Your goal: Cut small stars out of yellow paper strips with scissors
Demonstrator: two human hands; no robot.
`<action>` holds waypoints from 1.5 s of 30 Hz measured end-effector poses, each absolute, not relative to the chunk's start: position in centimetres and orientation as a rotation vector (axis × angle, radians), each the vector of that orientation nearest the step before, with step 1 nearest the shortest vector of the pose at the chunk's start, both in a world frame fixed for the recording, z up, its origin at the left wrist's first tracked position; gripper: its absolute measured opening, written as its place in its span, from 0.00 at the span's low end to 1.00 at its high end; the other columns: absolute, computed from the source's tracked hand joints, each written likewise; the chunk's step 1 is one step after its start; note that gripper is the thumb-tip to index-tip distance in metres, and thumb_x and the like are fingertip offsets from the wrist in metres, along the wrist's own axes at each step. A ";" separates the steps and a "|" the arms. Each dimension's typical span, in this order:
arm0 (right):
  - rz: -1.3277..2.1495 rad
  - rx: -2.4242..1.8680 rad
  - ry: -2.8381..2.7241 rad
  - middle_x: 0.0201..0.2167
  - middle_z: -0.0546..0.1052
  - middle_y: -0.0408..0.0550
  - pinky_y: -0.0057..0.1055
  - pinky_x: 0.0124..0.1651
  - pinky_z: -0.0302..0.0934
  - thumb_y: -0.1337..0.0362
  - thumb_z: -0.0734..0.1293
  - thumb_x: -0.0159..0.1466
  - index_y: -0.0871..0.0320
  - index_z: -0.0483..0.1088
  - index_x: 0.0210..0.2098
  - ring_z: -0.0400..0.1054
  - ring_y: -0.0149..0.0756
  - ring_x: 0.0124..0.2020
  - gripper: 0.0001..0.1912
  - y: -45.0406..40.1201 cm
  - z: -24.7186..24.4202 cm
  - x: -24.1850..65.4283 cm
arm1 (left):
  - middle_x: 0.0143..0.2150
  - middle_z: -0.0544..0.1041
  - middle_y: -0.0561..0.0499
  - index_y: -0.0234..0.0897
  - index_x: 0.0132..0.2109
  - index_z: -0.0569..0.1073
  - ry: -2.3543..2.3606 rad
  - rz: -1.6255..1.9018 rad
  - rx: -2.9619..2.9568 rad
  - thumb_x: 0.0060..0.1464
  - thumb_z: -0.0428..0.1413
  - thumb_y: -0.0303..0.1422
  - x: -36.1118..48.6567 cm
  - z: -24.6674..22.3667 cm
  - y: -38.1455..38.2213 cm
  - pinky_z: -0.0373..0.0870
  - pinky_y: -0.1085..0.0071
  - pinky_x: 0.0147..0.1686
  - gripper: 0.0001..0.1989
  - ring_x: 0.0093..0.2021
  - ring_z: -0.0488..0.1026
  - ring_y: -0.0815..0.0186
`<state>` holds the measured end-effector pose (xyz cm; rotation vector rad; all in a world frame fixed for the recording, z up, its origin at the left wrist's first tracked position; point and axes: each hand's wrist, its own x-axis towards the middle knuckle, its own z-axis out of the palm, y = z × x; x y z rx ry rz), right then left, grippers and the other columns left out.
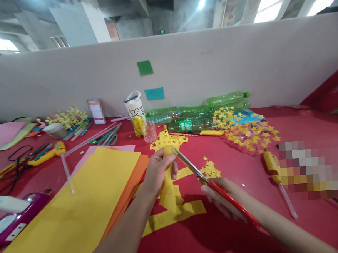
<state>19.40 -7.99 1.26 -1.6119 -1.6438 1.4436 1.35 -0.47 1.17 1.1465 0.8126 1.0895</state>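
Note:
My left hand (157, 169) pinches a folded strip of yellow paper (168, 194), whose lower end hangs down over the table. Red-handled scissors (229, 199) are in my right hand (223, 198), their blades pointing up and left. The blade tips are at the upper right edge of the paper, close to my left thumb; whether they touch it I cannot tell. Beneath my hands lie more yellow paper strips (189, 210). A small pile of yellow paper stars (211, 169) is just beyond my right hand, and yellow scraps (170, 140) lie behind my left hand.
To the left are stacked yellow sheets (84, 198), a yellow glue gun (48, 154) and green-handled scissors (107, 136). Green plastic bottles (192, 123) lie by the white partition (182, 71). A larger spread of stars (244, 132) and another glue gun (272, 165) are on the right.

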 end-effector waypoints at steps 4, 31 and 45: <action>1.468 -1.629 -1.626 0.05 0.56 0.32 0.18 0.11 0.42 0.41 0.56 0.57 0.58 0.58 0.22 0.49 0.21 0.08 0.25 -7.9 1.3 19.5 | 0.16 0.68 0.57 0.35 0.30 0.65 0.807 1.086 1.146 0.51 0.51 0.34 1.4 1.1 -0.5 0.55 0.79 0.14 0.06 0.12 0.61 0.76; 1.509 -1.577 -1.656 0.06 0.59 0.34 0.19 0.12 0.45 0.47 0.61 0.57 0.58 0.59 0.22 0.52 0.23 0.09 0.21 -7.5 1.0 20.0 | 0.20 0.73 0.51 0.34 0.30 0.69 0.807 1.125 1.093 0.51 0.52 0.36 1.4 0.7 -0.6 0.65 0.71 0.23 0.09 0.20 0.69 0.68; 1.511 -1.547 -1.646 0.07 0.59 0.33 0.18 0.12 0.45 0.42 0.55 0.58 0.58 0.59 0.24 0.50 0.22 0.08 0.24 -7.9 0.1 19.7 | 0.24 0.71 0.56 0.36 0.32 0.72 0.815 1.188 1.067 0.48 0.55 0.32 1.6 0.6 -0.5 0.61 0.76 0.27 0.04 0.24 0.65 0.72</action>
